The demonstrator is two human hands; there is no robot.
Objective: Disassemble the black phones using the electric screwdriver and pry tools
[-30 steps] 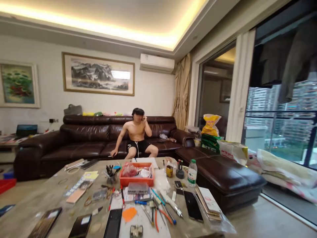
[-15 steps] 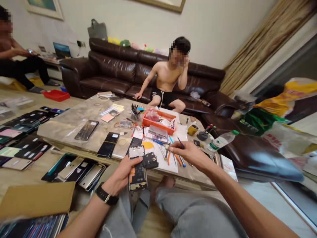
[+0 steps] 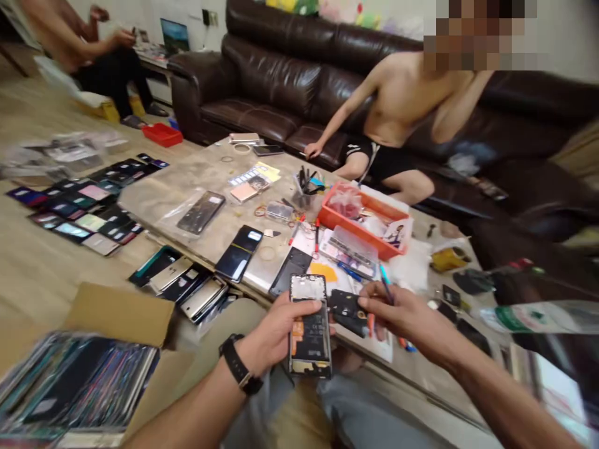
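My left hand [image 3: 271,333], a black watch on its wrist, grips an opened phone [image 3: 309,324] with its back off and its insides showing, held over my lap at the table's near edge. My right hand [image 3: 402,312] is closed in a pinch on a thin blue-tipped tool [image 3: 386,290] and sits just right of the phone. A black inner cover piece [image 3: 345,305] hangs at the phone's right side, touching my right fingers.
The marble table [image 3: 159,196] carries an orange tray [image 3: 369,227], a cup of tools [image 3: 303,187], several phones and hand tools. Phones lie in rows on the floor [image 3: 84,206] and fill a cardboard box [image 3: 79,374]. One person sits on the brown sofa [image 3: 407,118]; another sits far left [image 3: 93,50].
My head has tipped down from the room to my lap. Both hands came into view, and the right hand with its tool has drawn in close to the phone.
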